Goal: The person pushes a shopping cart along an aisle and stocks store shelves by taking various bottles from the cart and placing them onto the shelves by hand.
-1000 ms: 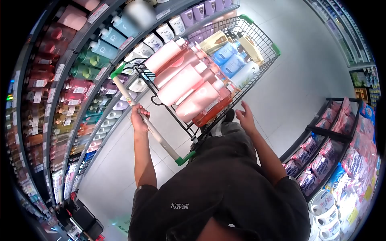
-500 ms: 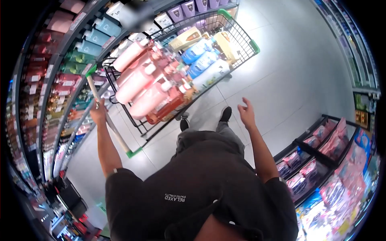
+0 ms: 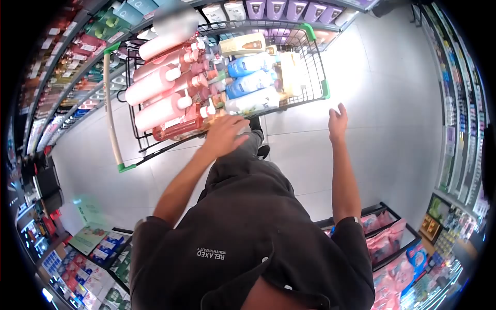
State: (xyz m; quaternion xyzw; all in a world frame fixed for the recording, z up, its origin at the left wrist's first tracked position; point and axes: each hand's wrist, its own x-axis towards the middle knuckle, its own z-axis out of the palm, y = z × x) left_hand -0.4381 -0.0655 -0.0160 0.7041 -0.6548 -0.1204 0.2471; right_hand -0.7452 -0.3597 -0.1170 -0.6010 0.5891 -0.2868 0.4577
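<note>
A black wire shopping cart [image 3: 170, 149] with green corners stands in front of me, loaded with bottles. Pink pump bottles [image 3: 155, 85] fill its handle side; blue bottles [image 3: 251, 83], a white bottle [image 3: 253, 101] and a cream-coloured box [image 3: 243, 44] lie farther along. My left hand [image 3: 226, 136] is at the cart's near side, fingers stretched out beside the bottles; whether it touches the rim I cannot tell. The cart's handle [image 3: 109, 111] is free of my hands. My right hand [image 3: 338, 123] hangs in the air off the cart's front corner, fingers apart and holding nothing.
Shelves of bottles [image 3: 276, 9] run along the far side, close behind the cart. Another stocked shelf [image 3: 457, 103] stands on the right. Bins of pink packs [image 3: 385, 240] are behind me on the right, and boxed goods [image 3: 77, 274] at lower left. Tiled floor [image 3: 305, 155] lies between.
My left hand has let go of the cart's handle and moved right to the cart's near side. My right hand has shifted rightward. The cart appears turned in view, with my feet now closer to it.
</note>
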